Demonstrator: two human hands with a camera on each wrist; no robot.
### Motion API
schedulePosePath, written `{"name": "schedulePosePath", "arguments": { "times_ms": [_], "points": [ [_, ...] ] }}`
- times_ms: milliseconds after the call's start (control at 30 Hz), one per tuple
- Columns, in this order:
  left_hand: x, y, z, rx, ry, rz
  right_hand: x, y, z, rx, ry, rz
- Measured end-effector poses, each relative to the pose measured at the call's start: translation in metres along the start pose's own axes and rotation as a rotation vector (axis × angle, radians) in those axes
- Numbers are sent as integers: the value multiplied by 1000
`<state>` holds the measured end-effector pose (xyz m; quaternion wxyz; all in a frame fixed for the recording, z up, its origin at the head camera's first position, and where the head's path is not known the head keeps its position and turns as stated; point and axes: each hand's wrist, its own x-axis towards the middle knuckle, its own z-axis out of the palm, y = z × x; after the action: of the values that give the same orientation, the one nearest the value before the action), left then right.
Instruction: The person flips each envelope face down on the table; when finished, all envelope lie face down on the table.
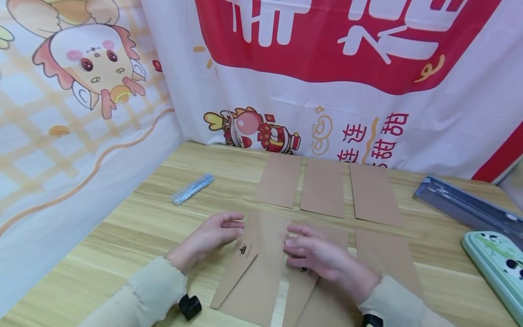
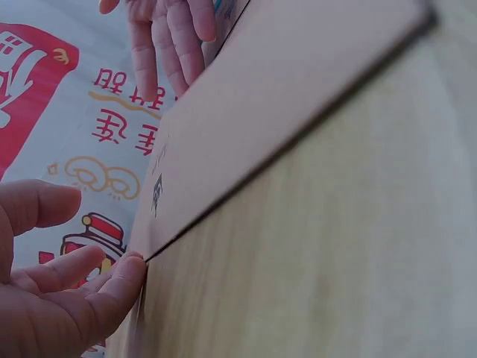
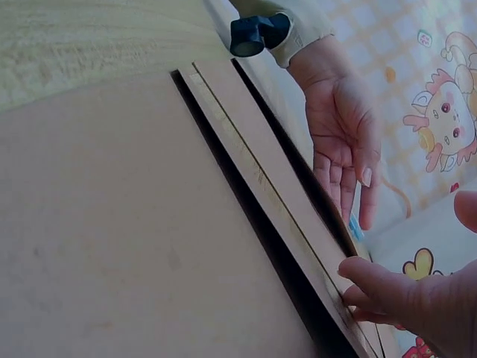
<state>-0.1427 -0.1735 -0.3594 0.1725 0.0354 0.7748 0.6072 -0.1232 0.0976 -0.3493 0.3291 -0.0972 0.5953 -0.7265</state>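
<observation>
A brown kraft paper envelope (image 1: pixel 265 277) with a pointed flap and a small black crown print lies on the wooden table before me. My left hand (image 1: pixel 216 234) is at its left edge, fingers loosely bent; in the left wrist view the fingertips (image 2: pixel 133 265) touch its edge near a corner. At the envelope's right edge is my right hand (image 1: pixel 323 256), fingers spread and slightly bent, partly over a second envelope (image 1: pixel 333 299) that lies alongside. A third envelope (image 1: pixel 388 254) lies further right, and its lower part is hidden by the right forearm.
Behind them, three more brown envelopes (image 1: pixel 323 186) lie in a row. A clear packet with bluish contents (image 1: pixel 192 188) is at the left. A dark blue see-through case (image 1: pixel 466 202) and a green panda-print case (image 1: pixel 494 268) lie at the right. Printed cloth (image 1: pixel 261 95) hangs behind.
</observation>
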Motion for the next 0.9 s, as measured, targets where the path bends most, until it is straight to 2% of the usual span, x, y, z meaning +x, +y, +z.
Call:
{"name": "schedulePosePath", "arguments": {
  "times_ms": [233, 467, 700, 900],
  "points": [
    [8, -1, -1, -39, 83, -2, 9, -2, 3, -59, 24, 0],
    [16, 3, -11, -75, 124, 19, 24, -3, 9, -56, 50, 5],
    [17, 23, -21, -39, 52, 92, 36, -4, 17, -63, 90, 0],
    [18, 39, -19, -15, 3, 168, 43, -1, 20, -26, 113, -19]
  ]
}}
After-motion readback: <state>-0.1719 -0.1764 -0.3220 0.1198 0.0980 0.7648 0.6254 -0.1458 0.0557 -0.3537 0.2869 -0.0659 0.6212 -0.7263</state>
